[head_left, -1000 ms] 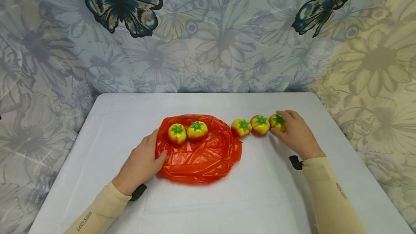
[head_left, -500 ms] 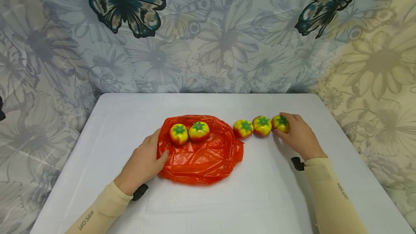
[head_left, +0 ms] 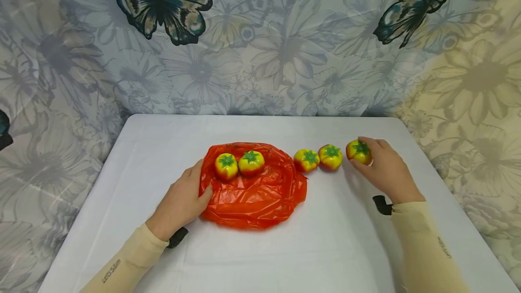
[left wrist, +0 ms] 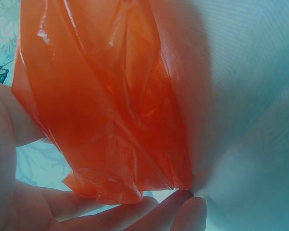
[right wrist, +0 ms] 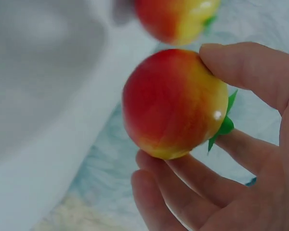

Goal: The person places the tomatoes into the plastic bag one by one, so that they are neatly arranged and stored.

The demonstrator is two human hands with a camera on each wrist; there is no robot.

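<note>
A red plastic bag [head_left: 252, 202] lies on the table with two red-yellow fruits, one [head_left: 225, 167] beside the other [head_left: 251, 163], on its upper part. My left hand [head_left: 179, 200] holds the bag's left edge, thumb on top; the left wrist view shows the red film [left wrist: 106, 106] between thumb and fingers. My right hand [head_left: 388, 171] grips a fruit [head_left: 359, 152] with a green leafy top, seen in the right wrist view as a red and yellow ball [right wrist: 173, 103] between thumb and fingertips. Two more fruits, the nearer [head_left: 330, 157] and the farther [head_left: 306, 161], sit right of the bag.
A white cloth covers the table [head_left: 285, 257]. Behind it hangs a patterned backdrop [head_left: 285, 58] with flowers and butterflies. The table's back edge runs just beyond the bag and fruits.
The fruit in my right hand has moved right, leaving a gap from the fruit beside it. My left hand keeps its hold on the bag. The head view has shifted slightly.
</note>
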